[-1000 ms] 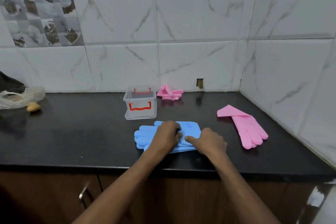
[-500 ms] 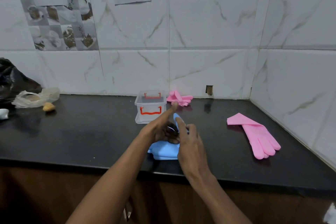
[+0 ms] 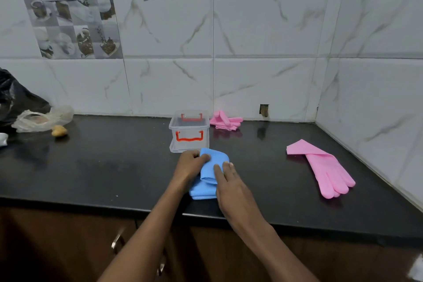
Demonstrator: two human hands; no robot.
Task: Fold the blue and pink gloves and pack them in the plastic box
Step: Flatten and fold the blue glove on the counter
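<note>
**A:** where are the blue gloves (image 3: pixel 216 159) at?

**B:** folded into a bundle on the bench (image 3: pixel 103 167), just on the near side of the plastic box (image 3: pixel 189 134). The left hand (image 3: pixel 190 167) grips its left edge with curled fingers, and the right hand (image 3: pixel 231 188) presses flat on top, fingers straight.

**A:** and the pink ones?

**B:** flat pink glove (image 3: pixel 325 167) lies off to the right, bunched pink glove (image 3: pixel 225 120) is by the far wall.

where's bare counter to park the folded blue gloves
Widest bare patch: the counter between the clear bag and the plastic box. A smaller one lies between the right hand and the flat pink glove. Crowded at the box, where the left hand and blue gloves bunch.
</note>
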